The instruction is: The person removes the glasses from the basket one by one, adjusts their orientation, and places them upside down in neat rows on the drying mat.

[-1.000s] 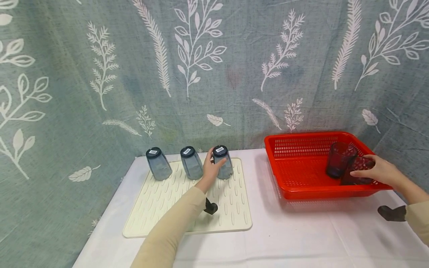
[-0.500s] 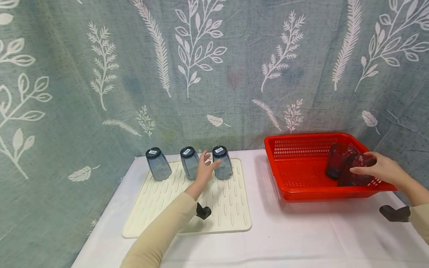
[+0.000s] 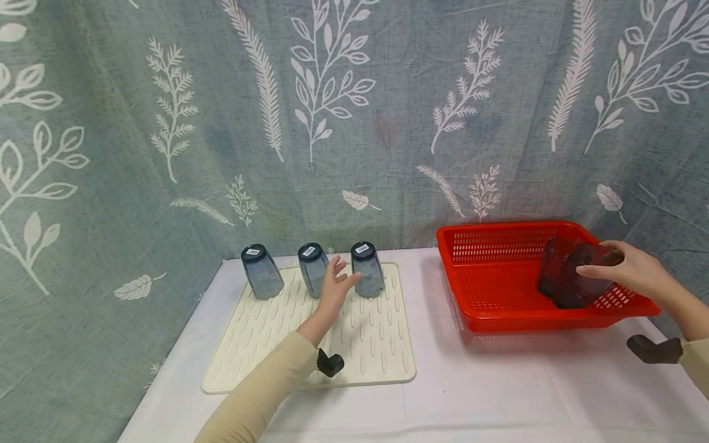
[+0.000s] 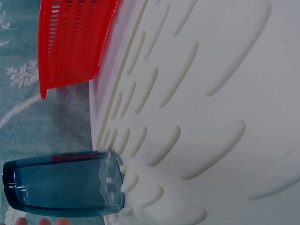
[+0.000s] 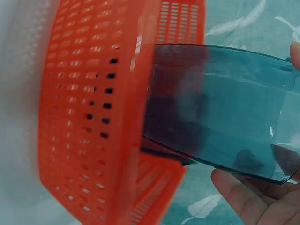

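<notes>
My left hand (image 3: 333, 288) hovers over the drying mat (image 3: 382, 344), its fingers loosely spread and holding nothing. Just right of it, an upside-down blue-grey drinking glass (image 3: 367, 274) stands on the mat; in the left wrist view fingertips (image 4: 43, 221) show beside that glass (image 4: 61, 185). Two more upturned glasses, a middle one (image 3: 312, 271) partly behind the hand and a left one (image 3: 262, 274), complete the row. At the red basket (image 3: 532, 317), my right hand (image 3: 637, 267) grips a glass (image 3: 589, 277) near its rim, thumb and fingers around it, the glass tilted.
Another glass (image 3: 554, 264) is inside the basket, partly overlapped by the held one. A white cloth (image 3: 443, 394) covers the table. Behind it hangs a grey-green leaf-print curtain (image 3: 399, 123). The basket's raised front wall (image 5: 124, 112) lies close below the right hand.
My left hand has let go of the rightmost upturned glass and drawn back leftward. The right hand has raised its glass slightly and tilted it inside the basket.
</notes>
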The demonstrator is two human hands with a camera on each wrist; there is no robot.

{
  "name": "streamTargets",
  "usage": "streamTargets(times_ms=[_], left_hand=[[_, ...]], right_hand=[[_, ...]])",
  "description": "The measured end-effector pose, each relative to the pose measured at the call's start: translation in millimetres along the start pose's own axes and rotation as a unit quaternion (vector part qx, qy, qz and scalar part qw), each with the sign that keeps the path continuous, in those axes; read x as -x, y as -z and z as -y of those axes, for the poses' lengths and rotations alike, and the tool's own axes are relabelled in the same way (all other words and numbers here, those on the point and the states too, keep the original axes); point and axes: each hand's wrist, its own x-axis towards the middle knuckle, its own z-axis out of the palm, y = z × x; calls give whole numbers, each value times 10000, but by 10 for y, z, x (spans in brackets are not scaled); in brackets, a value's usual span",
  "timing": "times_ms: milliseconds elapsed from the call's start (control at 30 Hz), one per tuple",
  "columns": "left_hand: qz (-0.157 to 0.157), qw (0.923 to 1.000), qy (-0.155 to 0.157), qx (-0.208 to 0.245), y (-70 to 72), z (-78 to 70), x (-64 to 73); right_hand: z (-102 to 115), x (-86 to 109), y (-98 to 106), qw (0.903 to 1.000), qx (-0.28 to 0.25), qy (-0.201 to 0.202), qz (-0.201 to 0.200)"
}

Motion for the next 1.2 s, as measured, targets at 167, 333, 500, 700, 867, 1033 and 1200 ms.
streamTargets(times_ms=[167, 333, 500, 700, 867, 1033, 1200], left_hand=[[75, 9999, 19, 137, 12, -13, 65], [83, 9995, 48, 292, 17, -7, 117], [104, 9989, 58, 454, 1, 11, 159], [98, 9984, 68, 546, -41, 21, 216], [159, 9975, 52, 684, -73, 28, 260], [243, 9959, 79, 870, -111, 31, 317], [291, 9945, 119, 999, -162, 70, 348]], right_hand=[[134, 56, 46, 9999, -120, 65, -6], [355, 164, 121, 9998, -183, 50, 22], [442, 171, 124, 9994, -321, -2, -107], [711, 313, 189, 9976, -645, 225, 74], [879, 415, 193, 9912, -1224, 485, 100], [974, 424, 143, 9858, -1559, 614, 150], [1086, 434, 71, 9814, -1796, 645, 206]])
